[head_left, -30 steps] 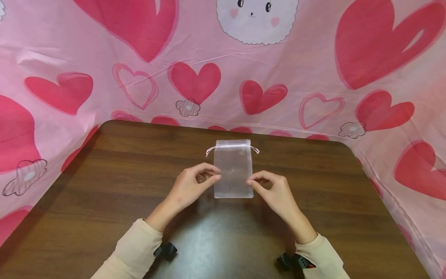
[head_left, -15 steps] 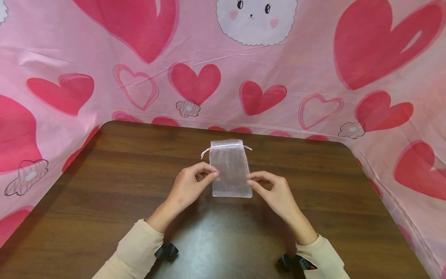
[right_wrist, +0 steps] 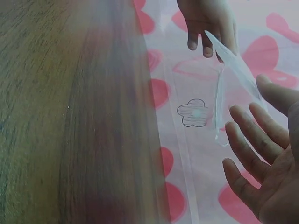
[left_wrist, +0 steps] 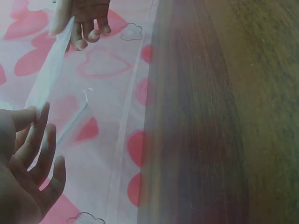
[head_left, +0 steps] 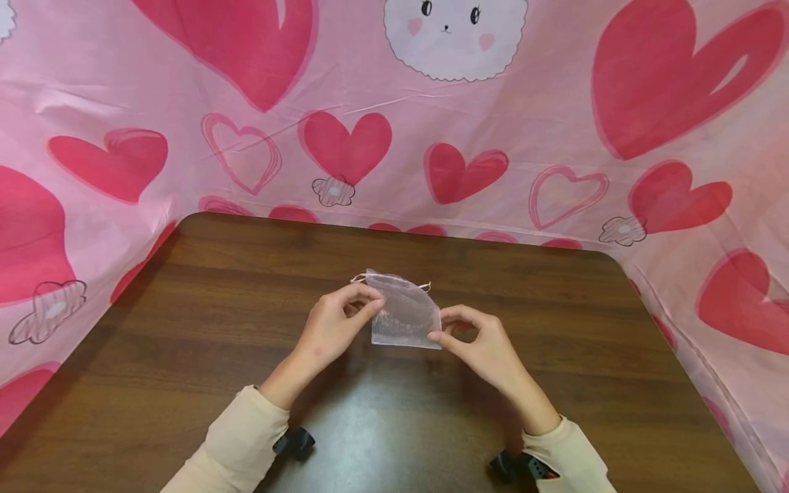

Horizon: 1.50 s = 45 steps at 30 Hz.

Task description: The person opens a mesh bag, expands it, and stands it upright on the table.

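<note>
A sheer white drawstring pouch (head_left: 407,322) is held up over the table between both hands, its drawstring top drooping backward. My left hand (head_left: 333,329) pinches its left edge between thumb and index finger. Over on the right, my right hand (head_left: 490,342) pinches the right edge, near the lower corner. Seen from the left wrist, the pouch (left_wrist: 49,74) appears nearly edge-on, and the other fingers of the left hand (left_wrist: 32,163) spread loosely. In the right wrist view, a thin cord (right_wrist: 218,100) hangs off the pouch (right_wrist: 238,70).
The dark wood-grain table (head_left: 216,342) lies under both hands. Behind it and along its sides hangs a pink cloth (head_left: 524,116) printed with red hearts. Black wrist devices (head_left: 294,444) sit at the cream sleeves (head_left: 240,438).
The pouch's top has folded down and away, so it looks shorter. Its outline has shifted slightly left. Both hands stay in nearly the same place, with the right fingers shifted slightly.
</note>
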{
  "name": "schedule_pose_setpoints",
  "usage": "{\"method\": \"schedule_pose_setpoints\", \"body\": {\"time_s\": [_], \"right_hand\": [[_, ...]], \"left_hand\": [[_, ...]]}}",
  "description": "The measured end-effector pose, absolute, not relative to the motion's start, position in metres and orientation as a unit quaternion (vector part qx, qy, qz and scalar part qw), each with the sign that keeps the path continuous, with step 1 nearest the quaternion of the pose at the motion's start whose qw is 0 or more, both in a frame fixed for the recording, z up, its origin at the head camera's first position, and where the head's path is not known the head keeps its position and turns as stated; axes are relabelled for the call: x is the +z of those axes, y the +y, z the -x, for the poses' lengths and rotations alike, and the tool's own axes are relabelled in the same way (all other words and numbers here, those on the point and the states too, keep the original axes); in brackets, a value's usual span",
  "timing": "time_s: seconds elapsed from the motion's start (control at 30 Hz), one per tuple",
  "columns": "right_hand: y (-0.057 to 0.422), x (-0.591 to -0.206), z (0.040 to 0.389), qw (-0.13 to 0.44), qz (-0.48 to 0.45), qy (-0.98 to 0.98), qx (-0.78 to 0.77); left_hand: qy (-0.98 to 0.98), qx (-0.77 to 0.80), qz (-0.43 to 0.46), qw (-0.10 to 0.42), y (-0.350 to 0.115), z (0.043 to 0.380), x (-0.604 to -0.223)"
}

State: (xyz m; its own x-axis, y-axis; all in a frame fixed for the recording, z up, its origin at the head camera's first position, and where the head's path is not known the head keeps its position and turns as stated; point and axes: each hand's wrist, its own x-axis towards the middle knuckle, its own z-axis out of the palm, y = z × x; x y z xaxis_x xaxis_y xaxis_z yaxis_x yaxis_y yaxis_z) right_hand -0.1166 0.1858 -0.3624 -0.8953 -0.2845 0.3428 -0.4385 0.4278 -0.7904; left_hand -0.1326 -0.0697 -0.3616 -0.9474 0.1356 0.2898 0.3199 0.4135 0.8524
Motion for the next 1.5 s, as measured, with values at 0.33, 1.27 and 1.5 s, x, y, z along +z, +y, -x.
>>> {"method": "schedule_pose_setpoints", "body": {"time_s": [0.33, 1.27, 1.5], "right_hand": [[0.1821, -0.3624, 0.1142, 0.082, -0.216, -0.838, 0.495], [0.1799, -0.3590, 0.1120, 0.111, -0.176, -0.824, 0.527], [0.1805, -0.3609, 0.1112, 0.090, -0.185, -0.831, 0.517]], "left_hand": [[-0.832, -0.533, 0.137, 0.075, -0.0716, 0.1321, -0.3609], [-0.845, -0.508, 0.154, 0.064, -0.0701, 0.1252, -0.3625], [-0.848, -0.504, 0.145, 0.075, -0.0730, 0.1260, -0.3597]]}}
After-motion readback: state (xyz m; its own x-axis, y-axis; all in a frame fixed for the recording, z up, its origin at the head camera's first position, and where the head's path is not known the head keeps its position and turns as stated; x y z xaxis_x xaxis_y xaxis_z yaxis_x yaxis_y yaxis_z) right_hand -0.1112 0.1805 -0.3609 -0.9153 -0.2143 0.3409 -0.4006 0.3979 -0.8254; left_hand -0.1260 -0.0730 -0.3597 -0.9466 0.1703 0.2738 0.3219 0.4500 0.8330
